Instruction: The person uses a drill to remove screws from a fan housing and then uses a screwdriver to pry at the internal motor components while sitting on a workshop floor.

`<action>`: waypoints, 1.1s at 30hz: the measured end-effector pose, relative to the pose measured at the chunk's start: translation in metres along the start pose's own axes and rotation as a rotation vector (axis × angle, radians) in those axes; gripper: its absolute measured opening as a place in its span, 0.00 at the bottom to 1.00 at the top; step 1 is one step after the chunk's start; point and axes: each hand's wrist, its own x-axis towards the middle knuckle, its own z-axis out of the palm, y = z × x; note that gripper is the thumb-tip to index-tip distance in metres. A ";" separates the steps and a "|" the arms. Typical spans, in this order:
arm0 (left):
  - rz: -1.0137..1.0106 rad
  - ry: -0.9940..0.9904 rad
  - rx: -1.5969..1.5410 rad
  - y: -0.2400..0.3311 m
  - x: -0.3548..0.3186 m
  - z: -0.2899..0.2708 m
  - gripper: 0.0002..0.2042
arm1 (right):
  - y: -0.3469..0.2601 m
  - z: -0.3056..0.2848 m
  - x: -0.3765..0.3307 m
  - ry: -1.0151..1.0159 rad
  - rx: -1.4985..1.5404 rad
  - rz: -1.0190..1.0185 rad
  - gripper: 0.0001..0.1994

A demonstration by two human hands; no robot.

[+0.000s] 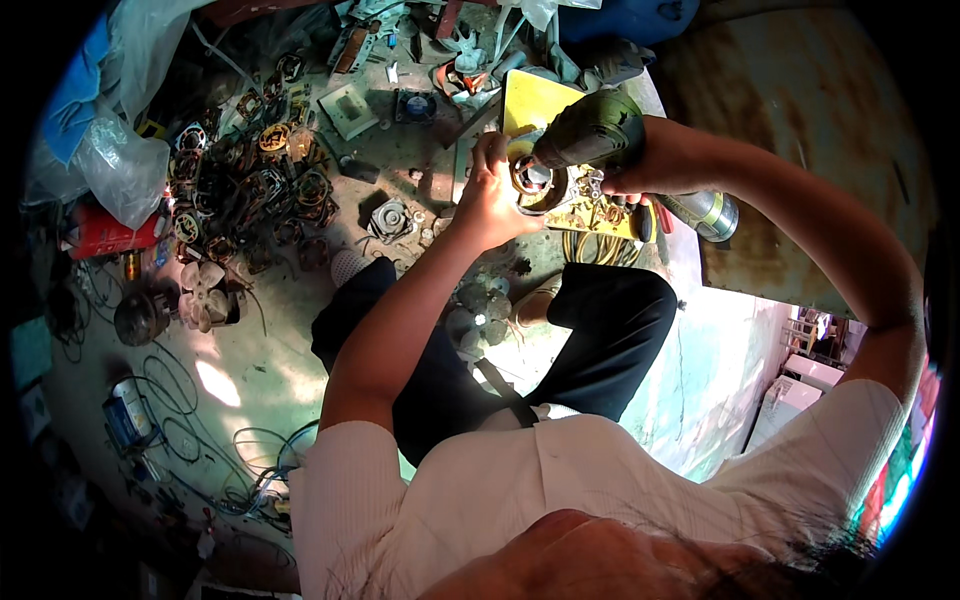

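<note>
My right hand (655, 165) is wrapped round the grip of a dark green cordless drill (595, 130), its nose pointing left. With my left hand (490, 195) I grip the side of a small round fan motor housing (540, 178), thumb below and fingers above. The drill's tip is at this housing; whether it touches cannot be made out. Under both is a yellow board (530, 95), with small metal parts (605, 208) scattered on it beside the housing.
A heap of dismantled motors and coils (265, 185) covers the floor at the left. Nearer lie a fan with pale blades (203, 295) and loose cables (185, 400). A square fan frame (390, 220) sits beyond my knees. At the right stands a rusty metal sheet (790, 150).
</note>
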 end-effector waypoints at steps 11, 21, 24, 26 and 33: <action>-0.071 -0.019 -0.089 -0.004 -0.001 0.004 0.59 | 0.004 0.011 -0.004 0.173 -0.044 -0.056 0.14; -0.127 -0.125 -0.036 -0.008 0.003 0.006 0.62 | -0.002 0.016 -0.009 0.275 -0.399 0.004 0.16; -0.112 -0.118 -0.043 -0.008 0.001 0.005 0.63 | -0.006 0.016 -0.010 0.257 -0.349 0.038 0.16; -0.110 -0.103 -0.032 -0.009 -0.001 0.007 0.63 | -0.018 0.013 -0.013 0.222 -0.338 0.090 0.15; -0.087 -0.079 -0.043 -0.008 0.001 0.006 0.61 | -0.025 0.007 -0.015 0.169 -0.260 0.034 0.17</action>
